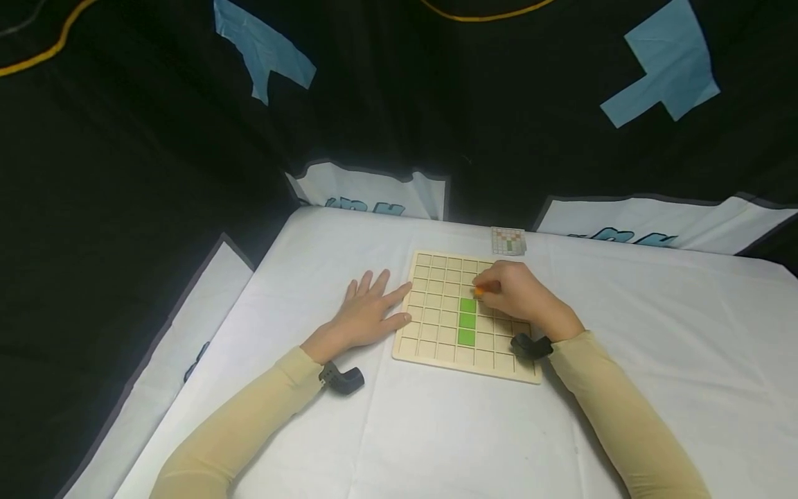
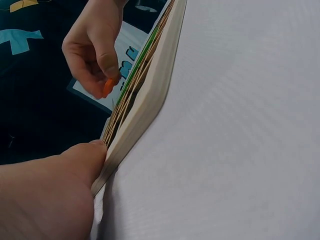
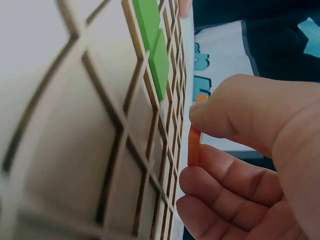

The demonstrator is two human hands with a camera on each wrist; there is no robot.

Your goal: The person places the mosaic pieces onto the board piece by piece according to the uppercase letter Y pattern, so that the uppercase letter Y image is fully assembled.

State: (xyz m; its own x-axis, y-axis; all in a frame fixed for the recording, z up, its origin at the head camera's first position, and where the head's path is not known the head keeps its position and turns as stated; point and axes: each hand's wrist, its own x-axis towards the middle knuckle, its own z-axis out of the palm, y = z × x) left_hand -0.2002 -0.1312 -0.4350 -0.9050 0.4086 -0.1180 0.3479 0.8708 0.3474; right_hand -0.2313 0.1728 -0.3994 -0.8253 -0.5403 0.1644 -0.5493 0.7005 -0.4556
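A pale wooden grid board (image 1: 430, 350) lies flat on the table, with three green square tiles (image 1: 467, 321) in a column near its middle. My right hand (image 1: 514, 287) pinches an orange tile (image 3: 194, 145) between thumb and fingers, just above the board and close to the green tiles. In the right wrist view the orange tile stands apart from the grid surface. My left hand (image 1: 368, 315) lies spread at the board's left edge, its thumb (image 2: 92, 155) touching that edge. Part of the board is hidden under the right hand and wrist.
A small card (image 1: 508, 241) printed with a coloured grid lies behind the board. White cloth covers the table (image 1: 449, 436). Dark curtains (image 1: 386, 125) with blue tape hang at the back and left. Each wrist wears a black camera mount (image 1: 341, 380).
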